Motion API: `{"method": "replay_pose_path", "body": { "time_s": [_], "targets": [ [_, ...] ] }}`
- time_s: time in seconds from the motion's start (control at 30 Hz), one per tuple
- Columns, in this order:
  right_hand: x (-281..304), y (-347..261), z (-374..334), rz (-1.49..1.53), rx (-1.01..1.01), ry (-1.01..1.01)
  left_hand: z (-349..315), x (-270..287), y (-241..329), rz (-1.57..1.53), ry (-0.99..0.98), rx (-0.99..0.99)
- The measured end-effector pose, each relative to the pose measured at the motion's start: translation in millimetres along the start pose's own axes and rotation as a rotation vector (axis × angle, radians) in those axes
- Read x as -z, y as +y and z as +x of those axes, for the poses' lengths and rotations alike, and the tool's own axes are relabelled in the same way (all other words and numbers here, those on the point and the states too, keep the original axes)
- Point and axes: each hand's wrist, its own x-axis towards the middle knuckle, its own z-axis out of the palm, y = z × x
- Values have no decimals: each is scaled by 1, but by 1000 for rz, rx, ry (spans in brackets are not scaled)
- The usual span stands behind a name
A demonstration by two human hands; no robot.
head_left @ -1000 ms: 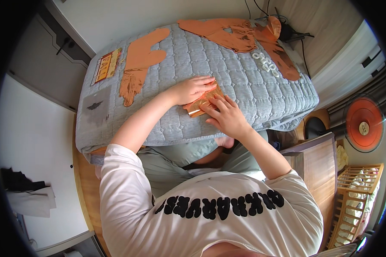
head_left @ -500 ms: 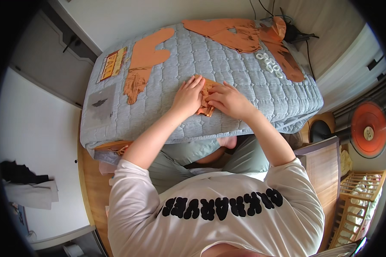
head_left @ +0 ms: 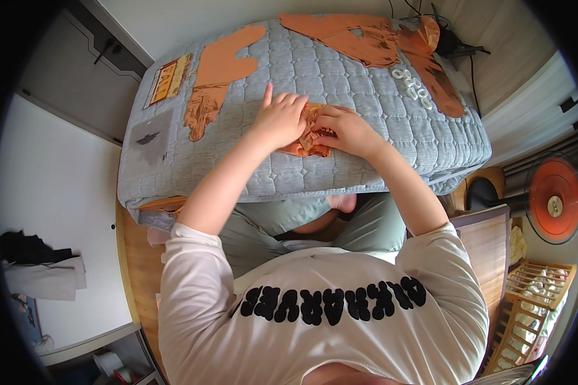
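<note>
A crumpled orange foil balloon [head_left: 313, 142], flat and shiny, lies on the grey quilted mattress near its front edge. My left hand [head_left: 280, 122] grips its left side; the little finger sticks up while the others bend over the foil. From the right, my right hand [head_left: 348, 131] pinches the foil between thumb and fingers. Parts of the balloon are hidden under both hands. To the left lies another flat orange foil balloon [head_left: 219, 67], its lower end wrinkled. A larger foil balloon [head_left: 343, 40] and a narrow one [head_left: 433, 80] rest at the far right.
Several white rings [head_left: 412, 85] sit on the mattress [head_left: 237, 173] at the right. A printed card [head_left: 168, 80] and a clear bag [head_left: 149, 144] lie at the left. Dark cables [head_left: 459, 45] hang behind the far right corner. An orange fan [head_left: 554, 202] stands at the right.
The foil between my hands is spread wider and looser. My left hand has shifted left with its little finger raised. The whole bed sits slightly higher in view.
</note>
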Motion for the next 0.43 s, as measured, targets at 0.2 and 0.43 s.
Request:
{"method": "replay_pose_path", "body": {
  "time_s": [0.2, 0.43],
  "targets": [
    [-1, -3, 5, 36, 13, -58, 10, -45, -43, -230, 96, -445],
    [16, -7, 7, 58, -43, -250, 10, -60, -45, -208, 205, -470]
  ]
}}
